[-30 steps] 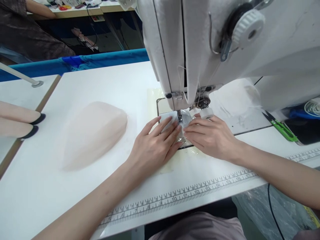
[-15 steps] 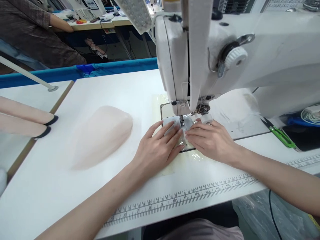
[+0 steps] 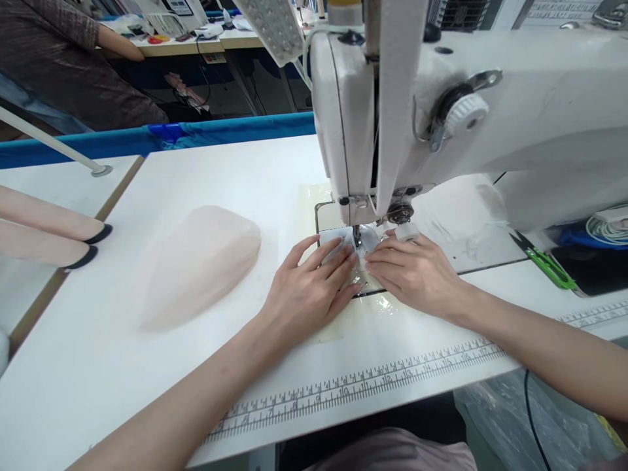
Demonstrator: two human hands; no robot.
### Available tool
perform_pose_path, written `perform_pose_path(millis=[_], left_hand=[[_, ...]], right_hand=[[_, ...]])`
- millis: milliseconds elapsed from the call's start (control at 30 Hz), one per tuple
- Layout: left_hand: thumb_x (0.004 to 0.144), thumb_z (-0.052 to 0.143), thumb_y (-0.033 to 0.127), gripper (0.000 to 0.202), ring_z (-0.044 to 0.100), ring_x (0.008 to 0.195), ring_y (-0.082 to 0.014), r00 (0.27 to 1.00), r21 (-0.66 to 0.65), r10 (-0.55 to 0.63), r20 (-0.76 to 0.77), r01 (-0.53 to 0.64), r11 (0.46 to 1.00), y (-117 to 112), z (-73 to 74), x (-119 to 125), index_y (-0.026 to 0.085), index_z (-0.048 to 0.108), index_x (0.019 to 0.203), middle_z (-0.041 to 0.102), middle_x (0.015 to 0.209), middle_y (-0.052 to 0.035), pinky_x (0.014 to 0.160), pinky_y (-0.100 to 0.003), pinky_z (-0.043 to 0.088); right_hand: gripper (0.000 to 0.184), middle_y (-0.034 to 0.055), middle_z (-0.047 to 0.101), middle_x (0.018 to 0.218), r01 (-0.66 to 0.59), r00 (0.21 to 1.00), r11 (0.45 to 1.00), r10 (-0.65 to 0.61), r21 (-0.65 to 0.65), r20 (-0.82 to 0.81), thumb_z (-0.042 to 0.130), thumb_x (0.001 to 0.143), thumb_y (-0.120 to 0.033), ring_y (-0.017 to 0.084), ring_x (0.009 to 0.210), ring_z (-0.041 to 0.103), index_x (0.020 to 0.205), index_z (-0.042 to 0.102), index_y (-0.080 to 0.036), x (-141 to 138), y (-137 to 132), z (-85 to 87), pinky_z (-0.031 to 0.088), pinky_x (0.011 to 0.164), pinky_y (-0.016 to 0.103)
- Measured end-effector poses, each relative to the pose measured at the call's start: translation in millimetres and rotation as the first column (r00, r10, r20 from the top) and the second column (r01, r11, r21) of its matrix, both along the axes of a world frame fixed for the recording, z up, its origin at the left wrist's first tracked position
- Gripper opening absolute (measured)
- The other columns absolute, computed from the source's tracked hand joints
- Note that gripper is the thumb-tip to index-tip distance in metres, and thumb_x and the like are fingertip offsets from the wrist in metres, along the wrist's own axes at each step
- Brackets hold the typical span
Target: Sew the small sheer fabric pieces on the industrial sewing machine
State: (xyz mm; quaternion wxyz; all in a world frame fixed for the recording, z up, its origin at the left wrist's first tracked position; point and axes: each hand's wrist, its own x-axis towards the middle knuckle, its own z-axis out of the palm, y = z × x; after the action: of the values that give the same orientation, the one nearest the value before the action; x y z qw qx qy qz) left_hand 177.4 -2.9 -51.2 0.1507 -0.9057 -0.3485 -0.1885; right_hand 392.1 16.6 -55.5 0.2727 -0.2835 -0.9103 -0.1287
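Between left fingers (image 3: 324,253), spread, and right fingers (image 3: 390,257), grip unclear: sheer pale material (image 3: 367,240).

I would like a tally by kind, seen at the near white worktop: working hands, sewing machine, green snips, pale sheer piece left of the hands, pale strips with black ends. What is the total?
Working hands: 2 (left hand, right hand)
Sewing machine: 1
Green snips: 1
Pale sheer piece: 1
Pale strips with black ends: 2
Total: 7
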Motion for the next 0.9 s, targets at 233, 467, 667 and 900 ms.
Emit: perform_pose_path(millis=[233, 467, 667, 900], left_hand=[[0.095, 0.051, 0.035, 0.033, 0.062, 0.116, -0.0256, 1.0, 0.01, 0.022, 0.001, -0.022, 1.0, 6.7, -3.1, -0.8, 0.014, 0.064, 0.117, 0.07, 0.118, -0.0066, 0.103, -0.046, 0.041], [0.096, 0.05, 0.037, 0.035, 0.062, 0.114, -0.0251, 0.999, 0.067, 0.032, -0.024, -0.03, 0.997, 4.0, -0.6, 1.0, 0.014, 0.065, 0.116, 0.071, 0.117, -0.0058, 0.099, -0.044, 0.04], [0.096, 0.05, 0.036, 0.034, 0.063, 0.113, -0.0259, 0.999, 0.073, 0.034, -0.004, -0.034, 0.997, 2.2, -0.8, 1.3, 0.013, 0.065, 0.115, 0.072, 0.114, -0.0074, 0.099, -0.046, 0.038], [0.095, 0.05, 0.036, 0.034, 0.061, 0.118, -0.0282, 0.998, 0.014, 0.031, 0.049, -0.032, 0.999, 10.0, -4.7, -1.0, 0.014, 0.066, 0.116, 0.071, 0.116, -0.0094, 0.108, -0.052, 0.035]], right_hand=[[0.025, -0.0035, 0.076, 0.096, 0.029, 1.0, 0.999, -0.029, -0.018, 0.003, 0.053, 0.089, -0.006, 0.014, 0.087, 0.066, 0.084, 0.072, -0.021, -0.4, 3.3, -2.1, 0.044, 0.082, 0.033], [0.017, -0.0014, 0.075, 0.101, 0.039, 0.999, 0.997, -0.041, -0.065, -0.029, 0.058, 0.092, -0.023, 0.016, 0.088, 0.064, 0.088, 0.073, -0.017, 1.2, 0.9, -3.1, 0.041, 0.088, 0.034], [0.023, -0.001, 0.074, 0.095, 0.045, 0.999, 0.994, -0.045, -0.096, 0.003, 0.055, 0.094, -0.03, 0.018, 0.092, 0.062, 0.086, 0.073, -0.018, 1.7, -2.8, 2.9, 0.039, 0.089, 0.035], [0.022, 0.0, 0.073, 0.099, 0.061, 0.998, 0.995, -0.06, -0.082, 0.014, 0.056, 0.094, -0.03, 0.017, 0.086, 0.062, 0.092, 0.074, -0.017, 1.0, -0.6, 2.1, 0.039, 0.09, 0.035]])
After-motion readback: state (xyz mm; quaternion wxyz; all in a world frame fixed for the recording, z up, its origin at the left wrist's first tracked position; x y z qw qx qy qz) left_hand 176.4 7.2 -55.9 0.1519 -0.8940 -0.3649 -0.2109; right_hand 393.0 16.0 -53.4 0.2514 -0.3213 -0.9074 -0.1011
